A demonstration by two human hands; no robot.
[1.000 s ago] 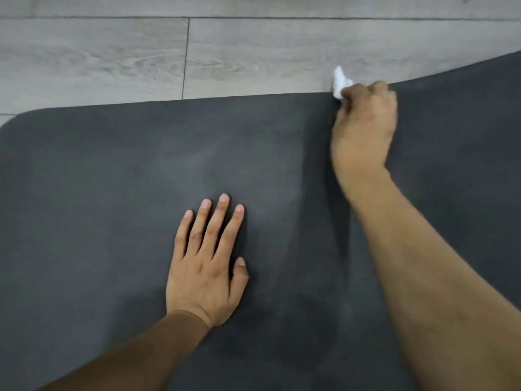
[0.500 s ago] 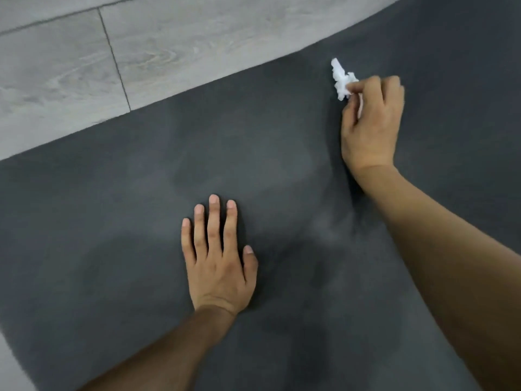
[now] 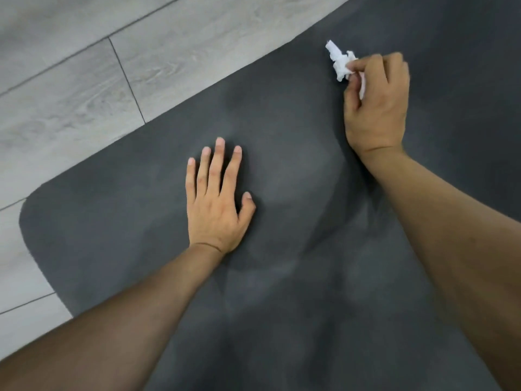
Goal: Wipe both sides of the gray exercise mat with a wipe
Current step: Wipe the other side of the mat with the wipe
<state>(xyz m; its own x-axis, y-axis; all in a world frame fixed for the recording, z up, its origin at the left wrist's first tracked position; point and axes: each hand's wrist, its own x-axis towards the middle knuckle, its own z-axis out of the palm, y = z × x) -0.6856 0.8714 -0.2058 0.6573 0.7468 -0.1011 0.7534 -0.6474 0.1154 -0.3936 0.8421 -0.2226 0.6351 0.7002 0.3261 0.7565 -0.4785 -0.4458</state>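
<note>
Nearest me, my left hand (image 3: 217,201) lies palm down on the gray exercise mat (image 3: 112,235), around the middle of my view. Its fingers (image 3: 217,165) are straight and slightly apart, holding nothing. I judge this hand is what pins the mat. If I lean on it too lightly, a firm stroke could drag the mat over the smooth floor (image 3: 84,80) or ruck it into a fold.

Farther out, at about one o'clock from that hand, my right hand (image 3: 377,105) has its fingers curled tight on the wipe (image 3: 338,62). The wipe is a crumpled white wad poking out past my fingertips toward eleven o'clock. I cannot tell whether it touches the mat.

Bunched that small, the wipe covers little per pass, so I could leave strips unwiped. It might also slip from so slight a pinch, or tear under pressure.

Beyond it, the mat's far edge runs from nine o'clock up toward one o'clock. A stroke overshooting that edge would carry floor dirt back onto the mat. Only one face shows, so I could lose track of which side is done.

Counted:
- two hands
- one mat, with one rounded corner visible at nine o'clock
- one wipe
- one plank floor
</note>
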